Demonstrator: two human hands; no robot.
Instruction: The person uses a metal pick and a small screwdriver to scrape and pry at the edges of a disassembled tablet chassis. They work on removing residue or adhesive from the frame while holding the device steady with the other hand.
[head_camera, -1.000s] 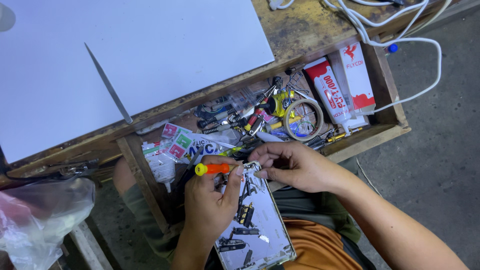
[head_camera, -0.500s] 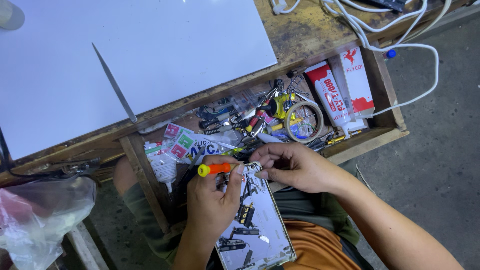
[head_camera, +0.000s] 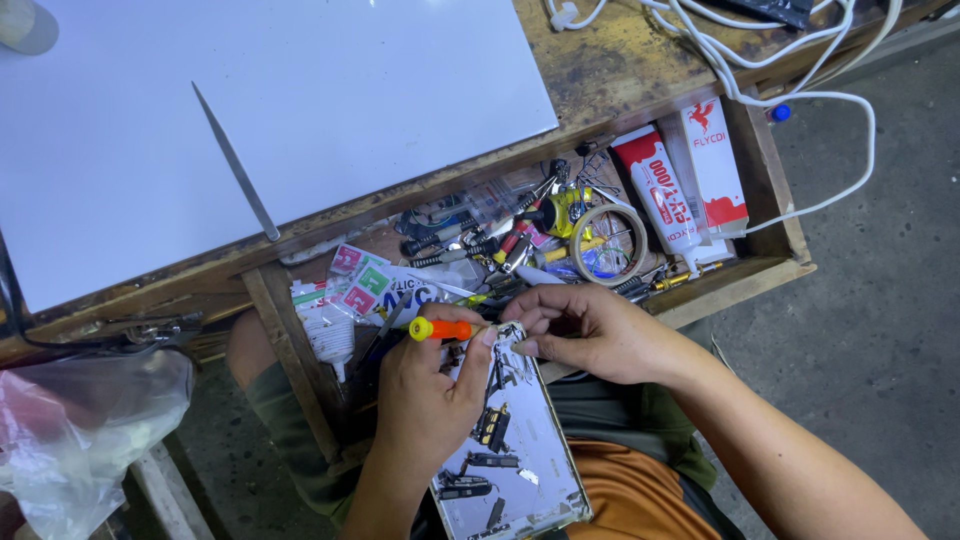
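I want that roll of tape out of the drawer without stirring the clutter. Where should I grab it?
Pinch the tape roll by its upper rim from above, one finger through the open centre: it lies flat, hemmed in by tools on the left and a glue tube on the right.

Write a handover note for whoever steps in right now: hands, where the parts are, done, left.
Left hand: grips the orange-handled screwdriver, tip toward the top edge of the opened device.
Right hand: fingertips pinch at that same top edge; what they hold is too small to tell.
Device rests on the lap, back off, internal parts exposed.
Open drawer just above holds a tape roll, glue tubes and small tools. Metal pry tool lies on the white mat.
Done: device opened. Left: work at top edge, reassembly.
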